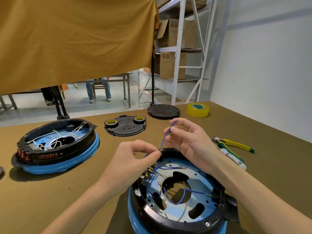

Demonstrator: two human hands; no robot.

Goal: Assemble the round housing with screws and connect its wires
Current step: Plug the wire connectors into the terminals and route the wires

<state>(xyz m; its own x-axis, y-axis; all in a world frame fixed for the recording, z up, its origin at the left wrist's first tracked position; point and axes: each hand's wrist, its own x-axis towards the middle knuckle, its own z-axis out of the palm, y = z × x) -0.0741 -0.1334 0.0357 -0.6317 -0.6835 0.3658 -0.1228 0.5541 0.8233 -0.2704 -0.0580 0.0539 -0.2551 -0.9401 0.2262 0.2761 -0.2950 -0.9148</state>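
The round housing (182, 196) lies open side up at the near edge of the counter (84, 188), just under both hands. The right hand (189, 139) pinches a blue wire (164, 138) between thumb and fingertips, lifted above the housing's far rim. The left hand (135, 156) has its grip clamped on the wire's lower end at that rim.

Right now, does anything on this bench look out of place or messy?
Mostly the open housing on the left: its white wires lie tangled and unconnected. Two tape rolls sit on a loose black cover plate. Nothing looks spilled or broken.
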